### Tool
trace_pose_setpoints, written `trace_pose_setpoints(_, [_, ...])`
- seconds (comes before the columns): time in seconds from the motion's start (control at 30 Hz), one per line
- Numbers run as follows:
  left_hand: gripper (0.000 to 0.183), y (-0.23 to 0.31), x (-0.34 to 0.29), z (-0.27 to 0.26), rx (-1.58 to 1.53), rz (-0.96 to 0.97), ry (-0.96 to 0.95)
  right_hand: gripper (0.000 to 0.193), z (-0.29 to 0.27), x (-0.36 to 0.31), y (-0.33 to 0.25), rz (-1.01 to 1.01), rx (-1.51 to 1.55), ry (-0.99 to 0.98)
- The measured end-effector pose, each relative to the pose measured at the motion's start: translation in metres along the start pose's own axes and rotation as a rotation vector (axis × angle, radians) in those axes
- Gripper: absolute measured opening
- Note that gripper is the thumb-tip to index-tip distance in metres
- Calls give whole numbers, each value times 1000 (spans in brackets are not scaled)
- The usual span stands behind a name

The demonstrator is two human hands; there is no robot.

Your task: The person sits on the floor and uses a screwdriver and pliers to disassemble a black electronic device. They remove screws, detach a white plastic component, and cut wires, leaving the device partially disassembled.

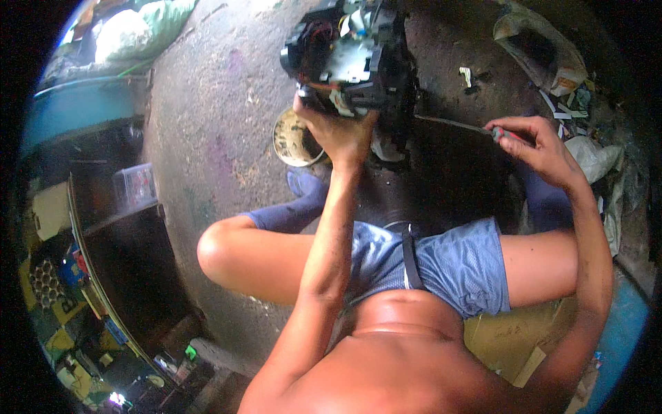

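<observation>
A bulky black plastic machine assembly (352, 58), with a shiny metal plate and thin wires inside, is tilted up in front of me. My left hand (338, 134) grips its near lower edge, fingers partly hidden by the housing. On the other side, my right hand (541, 148) is closed around the red and black handle of a screwdriver (455, 124). The long thin shaft points left toward the machine's right side. Its tip is lost against the dark housing, so I cannot tell whether it touches.
A round, dirty-rimmed bucket (279, 141) stands left of the machine. To the far right lie an open sack (507, 31), scraps and a crumpled plastic bag (593, 159). A small white piece (467, 76) lies on the floor. A clear box (136, 186) sits at the left, by cluttered shelving.
</observation>
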State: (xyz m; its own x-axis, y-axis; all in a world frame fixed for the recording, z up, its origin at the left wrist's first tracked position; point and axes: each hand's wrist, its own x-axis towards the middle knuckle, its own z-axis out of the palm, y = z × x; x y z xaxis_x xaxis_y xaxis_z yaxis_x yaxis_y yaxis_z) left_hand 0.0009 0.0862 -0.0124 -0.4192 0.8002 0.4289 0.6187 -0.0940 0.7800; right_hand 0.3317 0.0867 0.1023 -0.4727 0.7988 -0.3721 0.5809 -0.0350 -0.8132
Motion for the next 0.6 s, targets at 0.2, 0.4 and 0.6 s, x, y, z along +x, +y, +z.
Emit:
trace_pose_setpoints(0.2, [104,13,26,1,-27,-12,-73,35,-5,23,-41,-118,-195,142])
trace_pose_setpoints(0.4, [112,36,67,18,-61,151,-51,41,-37,64,-31,-178,-250,224])
trace_pose_setpoints(0.6, [115,50,83,21,15,96,-147,39,-30,89,-46,-51,-103,167])
